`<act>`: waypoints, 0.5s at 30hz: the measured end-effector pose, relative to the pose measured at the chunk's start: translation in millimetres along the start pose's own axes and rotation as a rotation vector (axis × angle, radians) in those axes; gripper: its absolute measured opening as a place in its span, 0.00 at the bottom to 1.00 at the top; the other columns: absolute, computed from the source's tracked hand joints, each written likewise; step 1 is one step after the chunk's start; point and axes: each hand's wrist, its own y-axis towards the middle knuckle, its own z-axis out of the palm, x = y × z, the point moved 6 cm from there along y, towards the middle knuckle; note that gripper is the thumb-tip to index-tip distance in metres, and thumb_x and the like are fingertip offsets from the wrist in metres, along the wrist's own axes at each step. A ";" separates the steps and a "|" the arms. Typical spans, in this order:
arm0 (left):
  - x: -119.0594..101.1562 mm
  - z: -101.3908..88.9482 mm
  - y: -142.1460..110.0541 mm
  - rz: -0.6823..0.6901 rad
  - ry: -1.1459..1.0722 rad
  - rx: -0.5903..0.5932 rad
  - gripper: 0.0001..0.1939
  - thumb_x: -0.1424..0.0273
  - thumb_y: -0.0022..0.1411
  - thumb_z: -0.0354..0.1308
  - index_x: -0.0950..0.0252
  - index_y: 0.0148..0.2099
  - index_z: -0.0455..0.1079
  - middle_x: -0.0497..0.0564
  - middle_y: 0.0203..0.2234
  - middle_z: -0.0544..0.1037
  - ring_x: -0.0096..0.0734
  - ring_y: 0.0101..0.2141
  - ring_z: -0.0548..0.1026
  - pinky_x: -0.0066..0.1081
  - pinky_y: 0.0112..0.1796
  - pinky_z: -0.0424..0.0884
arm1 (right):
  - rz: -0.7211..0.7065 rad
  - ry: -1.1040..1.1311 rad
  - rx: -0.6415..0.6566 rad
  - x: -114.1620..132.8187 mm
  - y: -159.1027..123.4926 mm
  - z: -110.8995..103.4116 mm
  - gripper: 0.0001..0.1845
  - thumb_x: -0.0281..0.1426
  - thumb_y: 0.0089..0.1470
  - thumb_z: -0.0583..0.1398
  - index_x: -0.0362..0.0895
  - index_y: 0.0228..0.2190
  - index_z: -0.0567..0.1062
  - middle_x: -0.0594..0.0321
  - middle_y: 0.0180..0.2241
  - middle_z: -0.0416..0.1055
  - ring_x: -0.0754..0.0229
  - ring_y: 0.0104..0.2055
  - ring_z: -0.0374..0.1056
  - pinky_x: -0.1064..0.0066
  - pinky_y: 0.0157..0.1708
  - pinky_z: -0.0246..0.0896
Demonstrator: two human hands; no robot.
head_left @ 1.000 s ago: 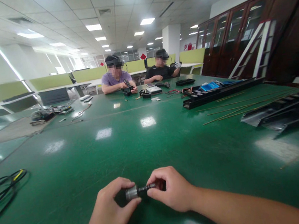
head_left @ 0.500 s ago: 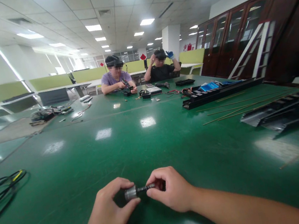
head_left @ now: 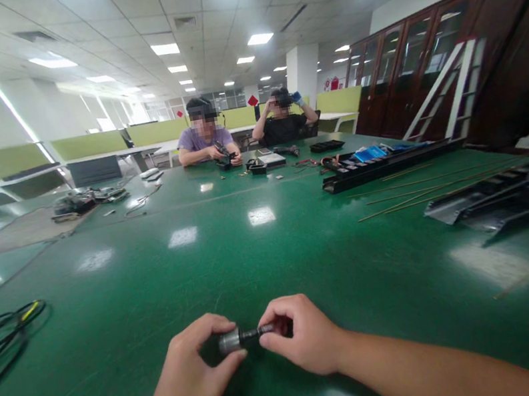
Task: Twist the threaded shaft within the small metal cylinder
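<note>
Between my two hands lies a short metal part with a silver cylinder (head_left: 230, 341) at its left and a narrow dark shaft (head_left: 250, 335) running right; its exact kind I cannot tell. My left hand (head_left: 192, 369) grips the cylinder between thumb on the near side and fingers on the far side. At the shaft's right end, my right hand (head_left: 308, 336) pinches with thumb and index finger, and its other fingers curl inward. The far right tip of the part is hidden in that hand. Both hands are low over the green table (head_left: 159, 296).
Black cable (head_left: 1, 336) lies coiled at left. At right are thin rods (head_left: 410, 194), black metal channels (head_left: 514, 203) and a longer channel (head_left: 391, 165) near blue packets (head_left: 371, 153). Across the table, one person (head_left: 206, 137) handles a dark tool; another (head_left: 284, 124) raises both hands headward.
My hands and the metal part have barely moved. Across the table, the second person's blue-gloved hand has come slightly closer to the head.
</note>
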 end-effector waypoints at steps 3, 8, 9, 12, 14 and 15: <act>-0.1 -0.5 0.9 0.001 -0.006 -0.004 0.09 0.68 0.58 0.65 0.60 0.41 0.72 0.48 0.37 0.79 0.36 0.39 0.78 0.33 0.42 0.73 | 0.002 -0.003 -0.001 0.2 -0.4 0.4 0.04 0.28 0.48 0.64 0.41 0.29 0.79 0.65 0.23 0.71 0.64 0.25 0.65 0.74 0.27 0.58; 1.6 -1.1 1.4 -0.008 -0.003 -0.007 0.09 0.68 0.58 0.65 0.60 0.42 0.72 0.49 0.37 0.79 0.37 0.39 0.78 0.34 0.42 0.73 | 0.000 0.000 -0.015 0.4 -0.3 0.1 0.04 0.28 0.48 0.64 0.41 0.29 0.79 0.65 0.23 0.71 0.64 0.25 0.65 0.74 0.27 0.59; 2.0 -1.4 1.2 -0.009 -0.002 -0.009 0.09 0.67 0.58 0.65 0.60 0.42 0.72 0.49 0.38 0.79 0.37 0.40 0.78 0.34 0.42 0.74 | 0.001 0.001 -0.016 0.4 -0.1 0.0 0.04 0.28 0.48 0.64 0.41 0.29 0.79 0.65 0.23 0.72 0.64 0.25 0.65 0.74 0.27 0.59; 2.9 -2.3 0.3 -0.007 0.001 -0.011 0.09 0.67 0.58 0.65 0.60 0.42 0.72 0.49 0.38 0.79 0.37 0.40 0.78 0.34 0.42 0.74 | 0.003 0.001 -0.017 0.6 0.4 -0.2 0.04 0.29 0.48 0.64 0.41 0.29 0.80 0.65 0.23 0.72 0.64 0.25 0.65 0.74 0.27 0.59; 3.3 -2.6 -0.2 -0.002 0.001 -0.010 0.10 0.67 0.58 0.65 0.60 0.42 0.72 0.49 0.38 0.79 0.37 0.40 0.78 0.34 0.43 0.73 | 0.005 -0.001 -0.018 0.5 0.5 -0.4 0.05 0.29 0.49 0.64 0.41 0.29 0.80 0.65 0.23 0.72 0.64 0.25 0.65 0.74 0.27 0.59; 3.5 -2.6 -0.4 -0.001 0.001 -0.010 0.10 0.67 0.58 0.65 0.60 0.42 0.72 0.49 0.38 0.79 0.37 0.40 0.78 0.34 0.43 0.73 | 0.003 -0.001 -0.018 0.6 0.5 -0.4 0.05 0.29 0.48 0.64 0.41 0.29 0.80 0.65 0.23 0.72 0.64 0.25 0.65 0.74 0.27 0.59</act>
